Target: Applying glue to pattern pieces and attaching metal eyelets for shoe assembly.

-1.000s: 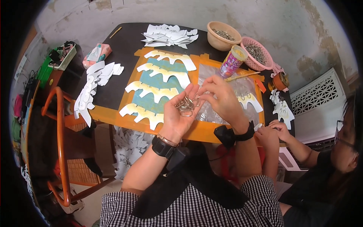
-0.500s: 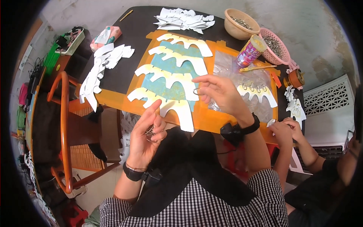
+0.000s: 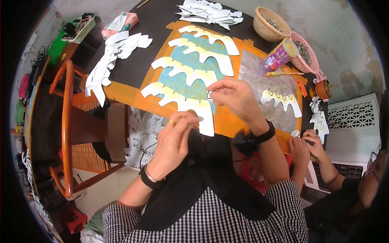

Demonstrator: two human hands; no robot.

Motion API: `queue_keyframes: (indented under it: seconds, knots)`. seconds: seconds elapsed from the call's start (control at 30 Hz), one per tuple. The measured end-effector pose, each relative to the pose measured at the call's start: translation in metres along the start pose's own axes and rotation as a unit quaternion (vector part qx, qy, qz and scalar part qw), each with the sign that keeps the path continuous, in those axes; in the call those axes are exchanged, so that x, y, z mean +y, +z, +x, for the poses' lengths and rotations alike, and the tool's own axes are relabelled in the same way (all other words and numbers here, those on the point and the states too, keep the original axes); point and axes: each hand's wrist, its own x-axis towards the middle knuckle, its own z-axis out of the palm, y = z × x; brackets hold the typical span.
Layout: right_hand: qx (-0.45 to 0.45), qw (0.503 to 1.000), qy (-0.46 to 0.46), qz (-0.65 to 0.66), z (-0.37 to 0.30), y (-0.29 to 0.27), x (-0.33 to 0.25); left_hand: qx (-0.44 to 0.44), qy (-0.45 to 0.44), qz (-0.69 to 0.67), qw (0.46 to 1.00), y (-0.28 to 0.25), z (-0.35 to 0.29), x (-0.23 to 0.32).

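My right hand (image 3: pixel 239 99) pinches a small metal ring (image 3: pixel 210 94) beside the right ends of the white pieces. My left hand (image 3: pixel 176 131) is turned palm down with fingers closed, its fingertips at the lower edge of the nearest white cut-out strip (image 3: pixel 206 119); what lies inside the fingers is hidden. Several such scalloped strips, with yellow glue smeared along their slotted upper edges, lie one above another on a teal sheet (image 3: pixel 174 83). To the right, a finished-looking strip (image 3: pixel 279 99) has metal rings set along its top edge.
Piles of white cut-outs lie at the back (image 3: pixel 208 13) and left (image 3: pixel 115 52). A beige bowl (image 3: pixel 263 30), a pink basket (image 3: pixel 310 65) of metal parts, a purple tub (image 3: pixel 277 56) and a glue-covered stick (image 3: pixel 283 73) stand back right. Another person's hands (image 3: pixel 302 148) work at the right edge.
My left hand has turned over from palm up, where metal rings showed, and moved right to the nearest strip's edge. My right hand still holds its ring. The view has shifted slightly.
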Motion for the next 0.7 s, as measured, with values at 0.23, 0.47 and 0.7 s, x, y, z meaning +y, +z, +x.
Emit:
queue_keyframes:
  seconds: [0.23, 0.47, 0.7]
  knots:
    - [-0.018, 0.997, 0.064, 0.051, 0.002, 0.013, -0.004, -0.049, 0.044, 0.152, 0.986, 0.017, -0.005, -0.004]
    - [-0.03, 0.996, 0.029, -0.076, 0.007, 0.012, 0.009, -0.092, 0.04, 0.198, 0.975, 0.017, -0.004, -0.003]
    - [0.002, 0.984, -0.027, -0.174, 0.011, 0.022, 0.006, -0.097, 0.05, 0.204, 0.973, 0.015, 0.0, -0.002]
